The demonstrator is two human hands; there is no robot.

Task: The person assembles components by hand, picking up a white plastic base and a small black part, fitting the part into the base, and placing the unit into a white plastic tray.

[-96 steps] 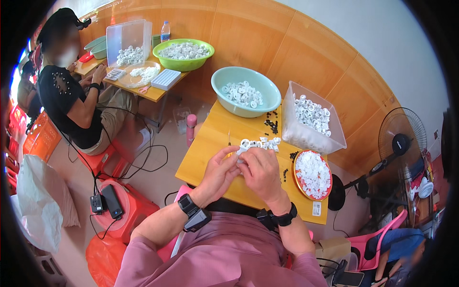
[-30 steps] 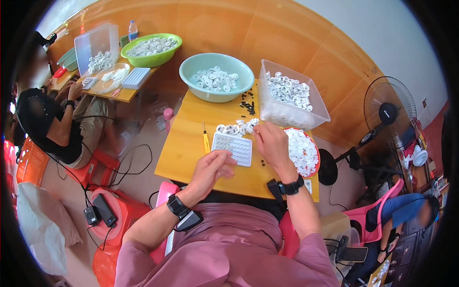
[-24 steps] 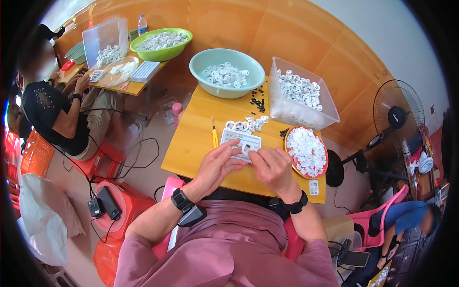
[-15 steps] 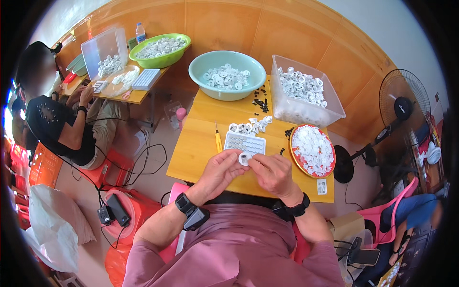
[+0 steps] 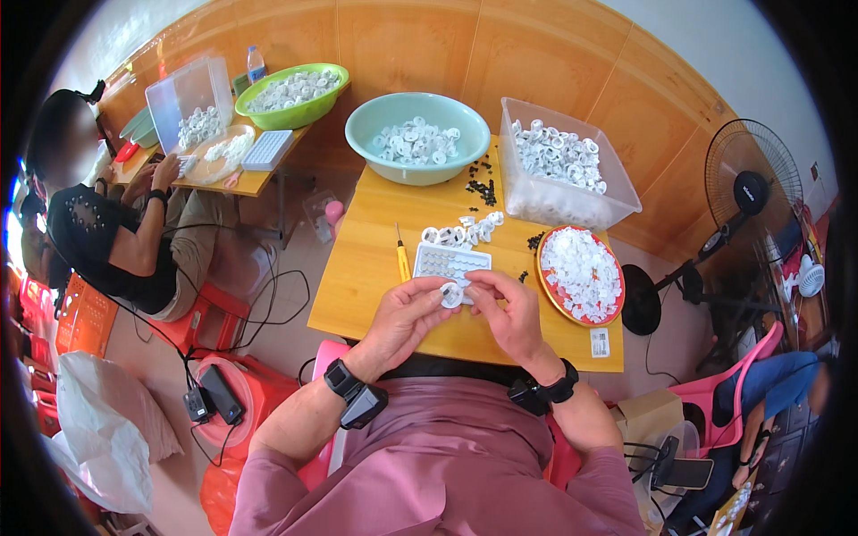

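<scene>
A small round white plastic part [image 5: 451,296] is pinched between the thumb and fingers of my left hand [image 5: 402,320], above the table's near edge. My right hand [image 5: 511,320] is closed too, its thumb and fingertips on the part's right side. Just beyond my fingers lies a white compartment tray [image 5: 447,259], partly hidden by them. A yellow-handled screwdriver [image 5: 402,261] lies left of the tray. Several similar round white parts [image 5: 458,235] sit in a loose row behind it.
On the table stand a pale green basin [image 5: 420,170] and a clear bin [image 5: 572,201], both holding white parts. A red-rimmed plate [image 5: 542,277] holds small white pieces. Small black pieces [image 5: 483,189] lie scattered. A co-worker [image 5: 112,219] sits at another table, left; a fan [image 5: 751,192] stands right.
The round part has been turned in my fingers, showing a different side. My right hand's fingers have uncurled somewhat and now pinch its right side. The whole view has shifted slightly.
</scene>
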